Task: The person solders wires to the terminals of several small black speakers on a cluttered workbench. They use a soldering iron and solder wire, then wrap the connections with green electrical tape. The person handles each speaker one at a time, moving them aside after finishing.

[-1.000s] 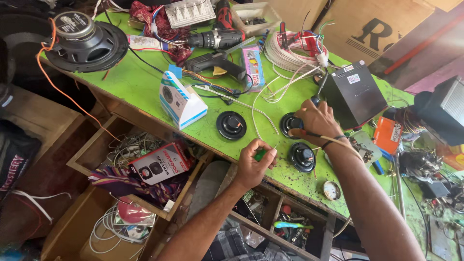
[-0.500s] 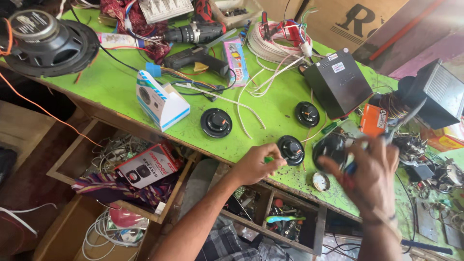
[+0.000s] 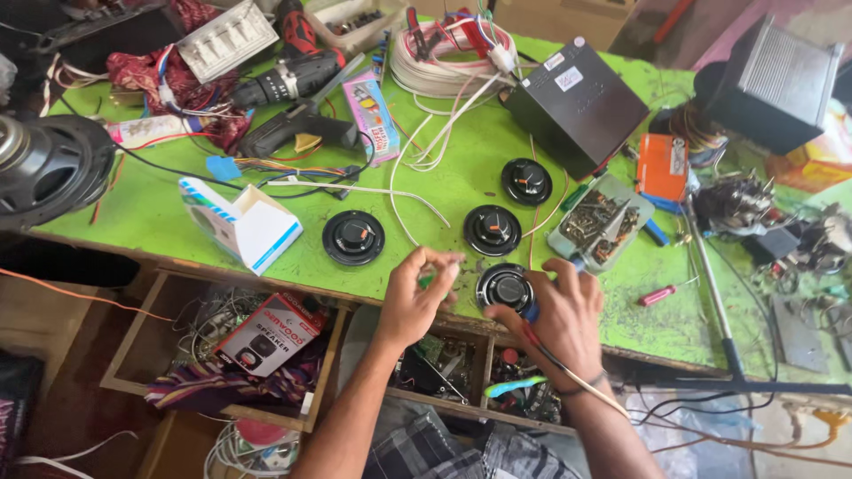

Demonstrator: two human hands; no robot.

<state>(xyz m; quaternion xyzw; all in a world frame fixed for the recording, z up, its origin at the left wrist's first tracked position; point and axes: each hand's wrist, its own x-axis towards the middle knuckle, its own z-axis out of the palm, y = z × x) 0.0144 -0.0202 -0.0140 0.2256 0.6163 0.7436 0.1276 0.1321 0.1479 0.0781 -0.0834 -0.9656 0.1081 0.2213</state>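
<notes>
While the left hand (image 3: pixel 417 297) hovers at the near edge of the green workbench (image 3: pixel 160 217), its fingers are curled and pinched around a small green object (image 3: pixel 429 281) that is mostly hidden; its kind and long axis cannot be told. The right hand (image 3: pixel 559 324) rests on the bench edge just right of it, fingers bent around a slim tool with a blue and red handle (image 3: pixel 531 318). The handle's long axis runs from the fingers back toward the wrist; the working tip lies against the nearest small round black speaker (image 3: pixel 503 286), which the hand touches at its right rim.

That speaker lies flat, cone side up, at the front edge of the bench between the two hands. Three like speakers lie flat beyond it: one (image 3: pixel 492 230) directly behind, one (image 3: pixel 526 181) further back beside the black box (image 3: pixel 577 106), and one (image 3: pixel 353 237) to the left, well apart.

A clear tray of screws (image 3: pixel 599 222) sits just behind the right hand, with an orange case (image 3: pixel 662 167) beyond it. A white and blue carton (image 3: pixel 240 223) lies open to the left. A coil of white cable (image 3: pixel 444 62), a cordless drill (image 3: pixel 288 78) and a large loudspeaker (image 3: pixel 49 168) occupy the far and left parts of the bench. Open drawers (image 3: pixel 222 355) below hold wires and a boxed speaker.
</notes>
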